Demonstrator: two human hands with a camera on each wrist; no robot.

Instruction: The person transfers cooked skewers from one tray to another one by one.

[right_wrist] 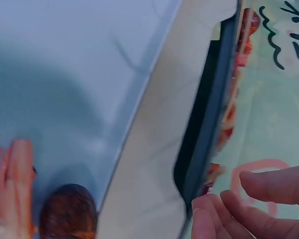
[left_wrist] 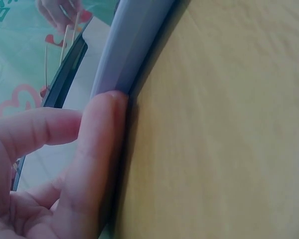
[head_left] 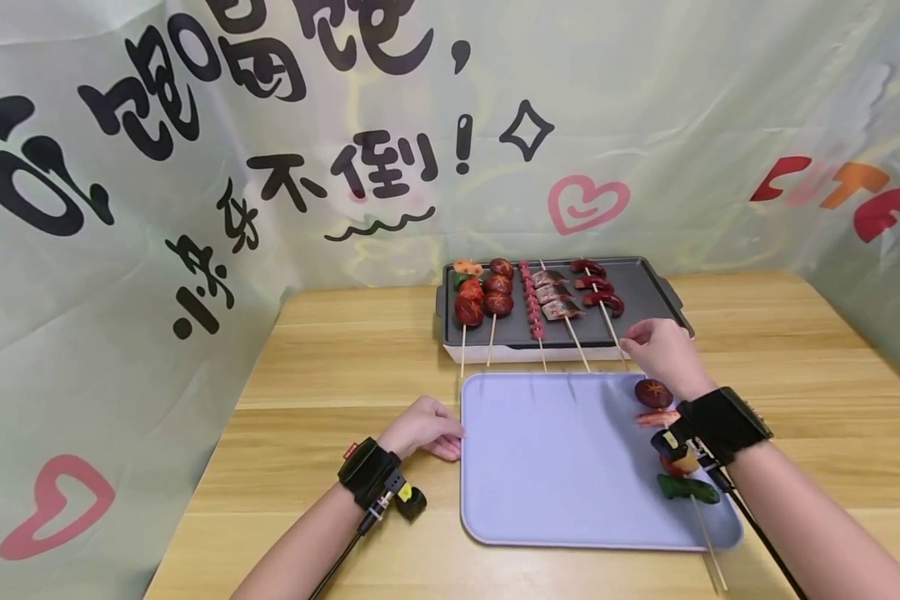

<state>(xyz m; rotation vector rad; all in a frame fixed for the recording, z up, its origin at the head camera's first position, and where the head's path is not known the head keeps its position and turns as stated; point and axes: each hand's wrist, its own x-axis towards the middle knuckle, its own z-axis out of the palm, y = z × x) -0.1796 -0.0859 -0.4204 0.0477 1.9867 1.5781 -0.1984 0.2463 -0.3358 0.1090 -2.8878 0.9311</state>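
Observation:
My left hand [head_left: 423, 429] rests beside the pale blue tray [head_left: 547, 467], a fingertip [left_wrist: 109, 99] touching its left side wall. Over the front right of the black grill plate [head_left: 648, 308] is my right hand [head_left: 667, 354], thumb and fingers apart with nothing between them in the right wrist view. Close by its fingertips runs the stick of a skewer of curled red-brown pieces [head_left: 603, 300]. On the tray's right side lies a long skewer with a mushroom [head_left: 653, 392], a pinkish crab-stick-like piece [head_left: 657, 418] and a green pepper piece [head_left: 687, 488]; my right wrist partly covers it.
Left on the grill lie a mixed vegetable skewer [head_left: 468, 300], a mushroom skewer [head_left: 498, 287], a thin pink skewer [head_left: 532, 304] and a fish-slice skewer [head_left: 558, 296]. Their sticks overhang its front edge. A printed cloth [head_left: 390, 100] hangs behind the wooden table [head_left: 330, 358].

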